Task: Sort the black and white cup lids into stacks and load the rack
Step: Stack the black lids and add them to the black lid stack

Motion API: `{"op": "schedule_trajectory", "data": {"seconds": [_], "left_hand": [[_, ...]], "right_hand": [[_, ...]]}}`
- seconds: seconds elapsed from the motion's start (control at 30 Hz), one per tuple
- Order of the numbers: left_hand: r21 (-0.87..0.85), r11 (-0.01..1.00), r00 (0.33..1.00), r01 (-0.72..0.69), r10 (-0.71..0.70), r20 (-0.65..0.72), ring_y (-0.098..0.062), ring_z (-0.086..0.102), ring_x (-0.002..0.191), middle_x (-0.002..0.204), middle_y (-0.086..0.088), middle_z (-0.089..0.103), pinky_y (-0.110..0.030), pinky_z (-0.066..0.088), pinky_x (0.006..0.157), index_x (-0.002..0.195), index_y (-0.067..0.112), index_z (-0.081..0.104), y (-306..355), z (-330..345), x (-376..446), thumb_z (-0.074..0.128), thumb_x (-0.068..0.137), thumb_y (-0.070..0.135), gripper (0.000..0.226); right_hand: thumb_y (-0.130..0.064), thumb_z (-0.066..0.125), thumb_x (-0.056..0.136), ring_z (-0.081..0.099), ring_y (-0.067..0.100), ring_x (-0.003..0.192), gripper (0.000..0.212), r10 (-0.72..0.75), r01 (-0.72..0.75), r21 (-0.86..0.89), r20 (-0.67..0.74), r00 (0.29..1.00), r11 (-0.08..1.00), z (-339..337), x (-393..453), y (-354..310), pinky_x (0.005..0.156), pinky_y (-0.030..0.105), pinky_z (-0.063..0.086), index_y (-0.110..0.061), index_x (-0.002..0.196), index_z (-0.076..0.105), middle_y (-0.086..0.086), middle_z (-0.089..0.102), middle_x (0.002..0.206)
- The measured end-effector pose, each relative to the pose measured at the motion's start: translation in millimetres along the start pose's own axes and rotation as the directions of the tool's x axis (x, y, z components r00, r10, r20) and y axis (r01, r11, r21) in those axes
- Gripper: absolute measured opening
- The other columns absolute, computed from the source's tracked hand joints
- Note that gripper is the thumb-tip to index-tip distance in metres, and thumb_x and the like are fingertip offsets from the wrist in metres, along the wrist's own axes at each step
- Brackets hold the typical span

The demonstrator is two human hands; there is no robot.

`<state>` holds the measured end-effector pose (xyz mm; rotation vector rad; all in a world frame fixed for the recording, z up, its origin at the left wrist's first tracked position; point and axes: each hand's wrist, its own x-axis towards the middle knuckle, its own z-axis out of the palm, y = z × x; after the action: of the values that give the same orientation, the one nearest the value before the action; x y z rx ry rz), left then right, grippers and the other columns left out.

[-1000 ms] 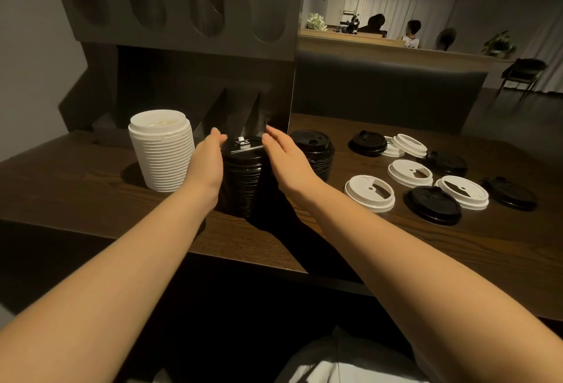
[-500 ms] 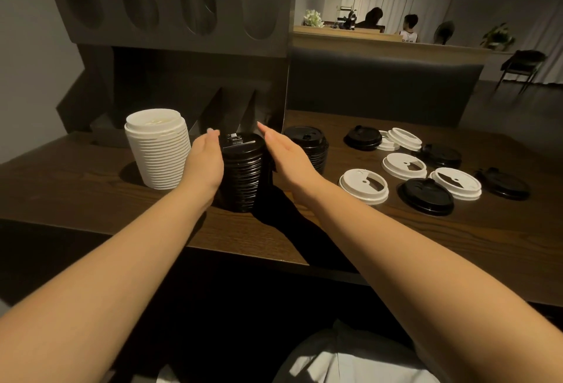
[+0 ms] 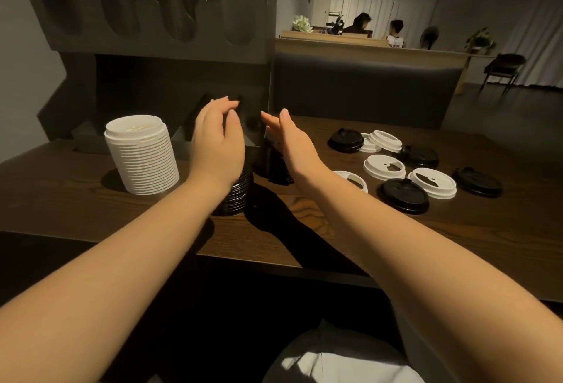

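Hovering: left hand (image 3: 217, 146) and right hand (image 3: 294, 146) are raised side by side above the table (image 3: 304, 218), palms facing each other, apart.
Left grip: fingers straight and loosely spread, holding nothing; the hand hides the top of the black lid stack.
Right grip: fingers straight and close together, holding nothing.
Black lid stack (image 3: 236, 196): stands upright on the table under the left wrist, only its lower part visible.
Second black stack (image 3: 275, 166): shorter, just behind and to the right, partly hidden by the right hand.
White lid stack (image 3: 141, 155): tall, upright, on the table left of the left hand, near but not touching it.
Loose lids: scattered flat on the table at right; black lid at front (image 3: 403, 195), white lid beside it (image 3: 432, 183), white lid behind (image 3: 384, 166), black lid at far right (image 3: 478, 181), black lid at back (image 3: 345, 140), two overlapping white lids touching it (image 3: 385, 140); one more white lid (image 3: 352, 180) partly behind the right forearm.
Rack (image 3: 158, 20): dark, at the back left of the table; upper row of rounded slots shows no lids; lower slanted compartments (image 3: 201, 114) too dark to tell their contents.
Writing: none readable on lids or rack.
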<state>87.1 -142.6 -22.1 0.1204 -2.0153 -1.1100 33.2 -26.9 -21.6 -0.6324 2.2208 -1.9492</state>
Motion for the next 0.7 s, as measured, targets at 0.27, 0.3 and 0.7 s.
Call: {"op": "schedule_trajectory", "data": {"seconds": [0.27,0.3,0.7], "left_hand": [[-0.036,0.994,0.983,-0.100,0.104,0.150,-0.009,0.027,0.140,0.143,0.001,0.043,-0.016,0.017,0.106,0.127,0.015,0.054,39.9,46.4,-26.0,0.039,0.101,0.016,0.029],[-0.046,0.993,0.979,-0.106,0.113,0.170,-0.010,0.027,0.139,0.143,0.001,0.044,-0.017,0.018,0.107,0.125,0.014,0.055,41.8,54.4,-30.6,0.040,0.101,0.015,0.029],[0.036,0.981,0.841,0.192,-0.183,0.509,-0.012,0.044,0.120,0.145,-0.002,0.041,-0.015,0.034,0.087,0.139,0.018,0.045,52.8,173.6,-29.6,0.040,0.101,0.027,0.039]], "right_hand": [[-0.042,0.022,0.104,0.052,0.003,0.104,0.050,0.005,-0.013,-0.090,-0.092,0.996,0.996,-61.0,-18.9,5.4,0.085,0.017,0.039,-0.018,0.130,0.057,-0.005,0.058,0.123],[-0.041,0.022,0.104,0.052,0.001,0.095,0.050,0.018,-0.030,-0.090,-0.131,0.991,0.996,-72.5,-21.6,8.1,0.075,0.015,0.038,-0.017,0.127,0.059,-0.005,0.059,0.114],[-0.045,0.019,0.103,0.044,0.009,0.111,0.058,0.127,-0.239,-0.193,-0.461,0.878,0.951,-222.1,-32.0,53.7,0.094,0.026,0.026,-0.016,0.121,0.065,0.003,0.052,0.135]]}}
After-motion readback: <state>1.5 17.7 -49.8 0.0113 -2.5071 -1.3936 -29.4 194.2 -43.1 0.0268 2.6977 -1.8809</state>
